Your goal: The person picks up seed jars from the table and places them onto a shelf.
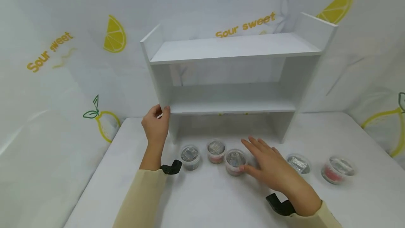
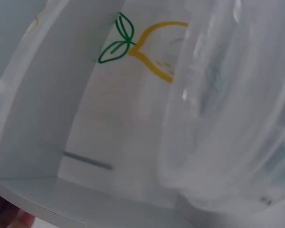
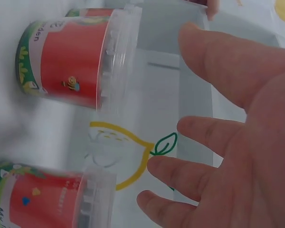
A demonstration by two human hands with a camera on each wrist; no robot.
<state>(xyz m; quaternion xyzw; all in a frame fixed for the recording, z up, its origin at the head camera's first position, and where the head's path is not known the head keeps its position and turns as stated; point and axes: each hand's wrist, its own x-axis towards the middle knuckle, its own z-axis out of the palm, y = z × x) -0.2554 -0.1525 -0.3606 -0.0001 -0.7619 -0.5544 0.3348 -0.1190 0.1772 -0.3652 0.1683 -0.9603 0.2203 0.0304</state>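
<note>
A white shelf unit (image 1: 235, 49) stands upright at the back of the table, with a board on top and open levels below. My left hand (image 1: 155, 126) grips its left side panel near the middle board; the left wrist view catches only fingertips (image 2: 20, 221) at the panel's edge. Clear-lidded tubs stand before the unit: a left one (image 1: 190, 154), a middle one (image 1: 216, 150) and a third (image 1: 235, 161). Over the table, beside the third tub, my right hand (image 1: 273, 166) spreads its fingers and holds nothing. The right wrist view shows a red-labelled tub (image 3: 71, 61) near the thumb.
Right of my right hand stand another clear-lidded tub (image 1: 299, 164) and a pinkish-red tub (image 1: 338, 170). A white wall sheet (image 1: 202, 6) printed with lemons hangs behind the unit. The white table's left edge (image 1: 91, 175) slants down toward me.
</note>
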